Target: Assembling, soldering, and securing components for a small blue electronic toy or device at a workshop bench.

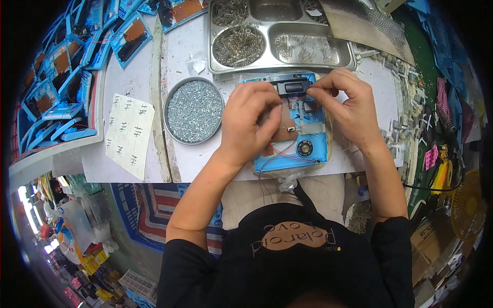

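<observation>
A blue plastic housing (287, 163) lies open before me on the table. Inside it are a brown circuit board (281, 134), a round black speaker (304, 148) and thin red wires (280, 152). Across its far end sits a black plastic part (294, 87) with a dark glossy window. At that part's left end my left hand (251, 120) is closed, fingers curled, their tips partly hidden. My right hand (349, 102) pinches the part's right end between thumb and forefinger.
A round tin of small silver screws (194, 110) stands left of the housing. Behind it is a steel compartment tray (280, 66) with springs. Blue housings (131, 41) pile up at far left, beside a handwritten paper sheet (128, 134). Small grey parts (398, 126) litter the right edge.
</observation>
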